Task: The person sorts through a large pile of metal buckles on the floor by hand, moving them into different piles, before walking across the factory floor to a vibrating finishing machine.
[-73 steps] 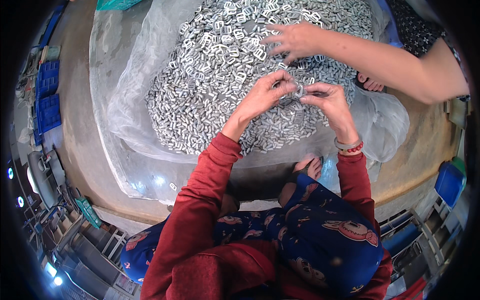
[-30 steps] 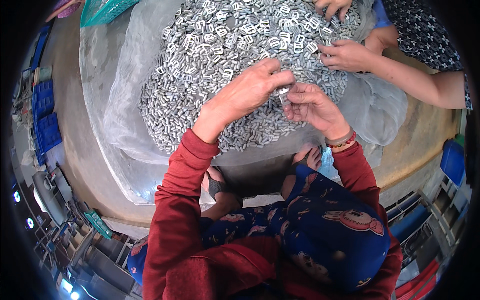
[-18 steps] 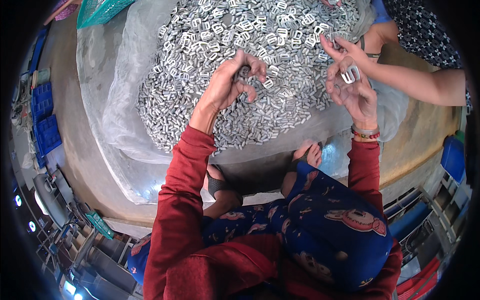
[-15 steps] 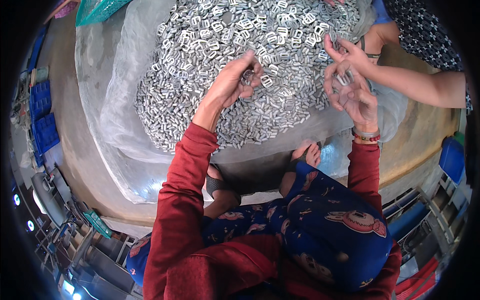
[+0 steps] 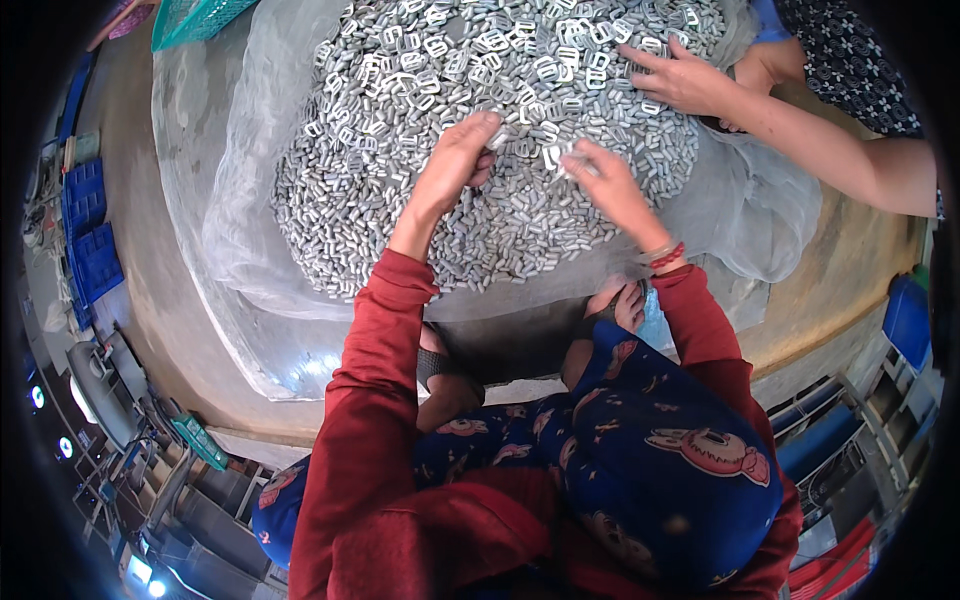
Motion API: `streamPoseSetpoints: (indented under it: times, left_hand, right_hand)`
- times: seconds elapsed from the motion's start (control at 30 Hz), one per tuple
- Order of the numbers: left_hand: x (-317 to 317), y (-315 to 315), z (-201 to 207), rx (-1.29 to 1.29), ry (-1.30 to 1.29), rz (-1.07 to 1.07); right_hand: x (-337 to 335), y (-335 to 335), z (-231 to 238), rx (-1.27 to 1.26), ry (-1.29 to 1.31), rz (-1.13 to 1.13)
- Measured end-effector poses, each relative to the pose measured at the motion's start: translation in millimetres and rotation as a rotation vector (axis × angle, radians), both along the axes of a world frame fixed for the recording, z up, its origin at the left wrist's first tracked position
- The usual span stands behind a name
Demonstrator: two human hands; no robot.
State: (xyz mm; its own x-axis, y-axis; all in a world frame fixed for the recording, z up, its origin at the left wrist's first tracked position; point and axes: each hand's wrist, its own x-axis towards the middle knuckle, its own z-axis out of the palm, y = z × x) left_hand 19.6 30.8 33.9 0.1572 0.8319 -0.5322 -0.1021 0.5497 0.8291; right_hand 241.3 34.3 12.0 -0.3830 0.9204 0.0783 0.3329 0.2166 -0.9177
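A wide heap of small grey metal cylinders (image 5: pixel 520 235) has flat, slotted metal buckles (image 5: pixel 490 40) scattered through it. Over its middle, my left hand (image 5: pixel 450 168) is closed, with a metal buckle (image 5: pixel 497 141) seen nearly edge-on between thumb and fingers. My right hand (image 5: pixel 612 188) reaches in from the right, fingertips drawn together at a pale buckle (image 5: pixel 552 156); motion blurs the fingers, and their grip shows only in part. Beyond it, a co-worker's hand (image 5: pixel 690 82) spreads its fingers over buckles at the heap's right side.
Sheer white netting (image 5: pixel 245 170) lies under the heap, on a grey sheet (image 5: pixel 185 170) across the floor. A teal basket (image 5: pixel 195 22) stands at the far left, blue crates (image 5: pixel 90 230) further left. My foot (image 5: pixel 628 305) is by the near edge.
My right hand has swung left from beside the co-worker's hand, turning from palm up to reaching over the heap. The co-worker's hand has lowered onto the buckles. My left hand has shifted slightly.
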Motion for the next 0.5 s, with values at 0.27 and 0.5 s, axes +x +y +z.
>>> streamPoseSetpoints:
  times: [0.27, 0.5]
  left_hand:
    - [31.2, 20.0, 28.2, 0.004, -0.149, -0.087]
    - [74.3, 4.8, -8.7, 0.816, 1.135, -0.726]
  right_hand:
    - [41.5, 23.2, 41.6, -0.821, 0.499, -0.013]
    - [55.6, 22.5, 40.0, -0.969, 0.736, -0.152]
